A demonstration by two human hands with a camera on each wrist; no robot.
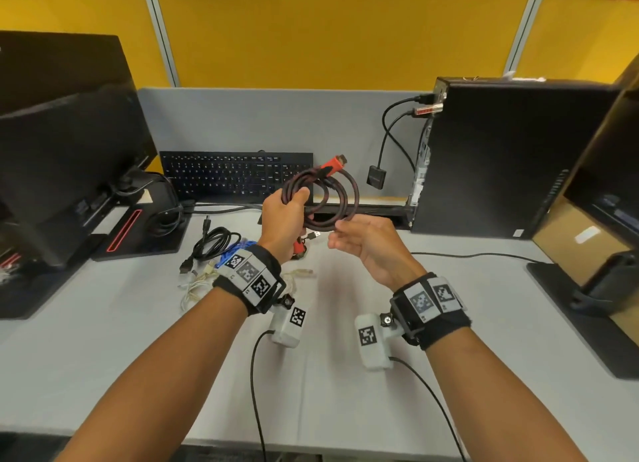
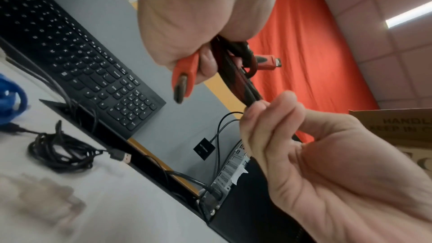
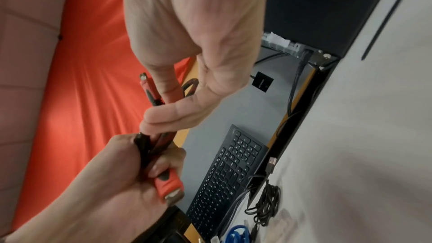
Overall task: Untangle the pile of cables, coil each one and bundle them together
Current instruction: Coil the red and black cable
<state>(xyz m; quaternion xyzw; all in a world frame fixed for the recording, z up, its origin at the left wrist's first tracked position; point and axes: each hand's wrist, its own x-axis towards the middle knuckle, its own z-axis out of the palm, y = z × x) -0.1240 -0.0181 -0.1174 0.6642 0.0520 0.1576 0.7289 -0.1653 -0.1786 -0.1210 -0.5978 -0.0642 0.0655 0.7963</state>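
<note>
A red-and-black braided cable (image 1: 340, 199) hangs as a coil above the desk (image 1: 345, 375). My left hand (image 1: 285, 216) grips the coil's left side, and one red plug (image 1: 332, 165) sticks up from it. In the left wrist view the second red plug (image 2: 184, 78) points down out of my left hand (image 2: 198, 25). My right hand (image 1: 356, 235) is loosely curled, and its fingertips (image 2: 256, 107) touch the coil's lower loops. On the desk to the left lie a black cable (image 1: 214, 242), a blue cable (image 1: 231, 250) and white cables (image 1: 197, 287).
A black keyboard (image 1: 235, 176) leans against the grey partition at the back. A PC tower (image 1: 511, 157) with plugged-in cables stands at the right, beside a cardboard box (image 1: 574, 237). Monitor stands sit at the left (image 1: 138, 237) and right (image 1: 587, 309) desk edges.
</note>
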